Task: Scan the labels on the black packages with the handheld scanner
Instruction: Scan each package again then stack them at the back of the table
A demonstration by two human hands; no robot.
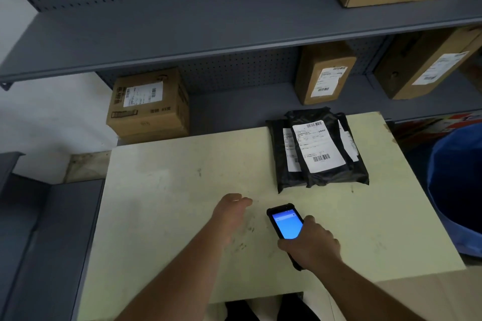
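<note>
Right hand (311,243): its grip is wrapped around the lower part of the handheld scanner (286,224), near the middle of the tabletop's (169,190) front half.
Scanner: black, with a lit blue screen facing up. Its top end points toward the far edge of the tabletop.
Left hand (230,212): loose and holding nothing, fingers spread a little. It is over the tabletop just left of the scanner. I cannot tell if it touches the top.
Black packages (319,148): a small pile of soft black bags lies near the far right corner of the tabletop, well apart from both hands. I can see 3 bags at least, lying partly on top of each other.
Top label (318,146): white, face up on the top bag, with 1 barcode near its far end and 1 near its close end. The words are too small to read.
Tabletop: pale yellow-green, with some dark scuff marks.
Shelves (182,34): grey metal, behind the tabletop.
Brown boxes: 1 box (148,104) sits on the lower shelf by the tabletop's far left corner. 2 more (324,73) stand behind the black bags, each with a white label.
Blue bin (455,190): beside the right edge of the tabletop.
</note>
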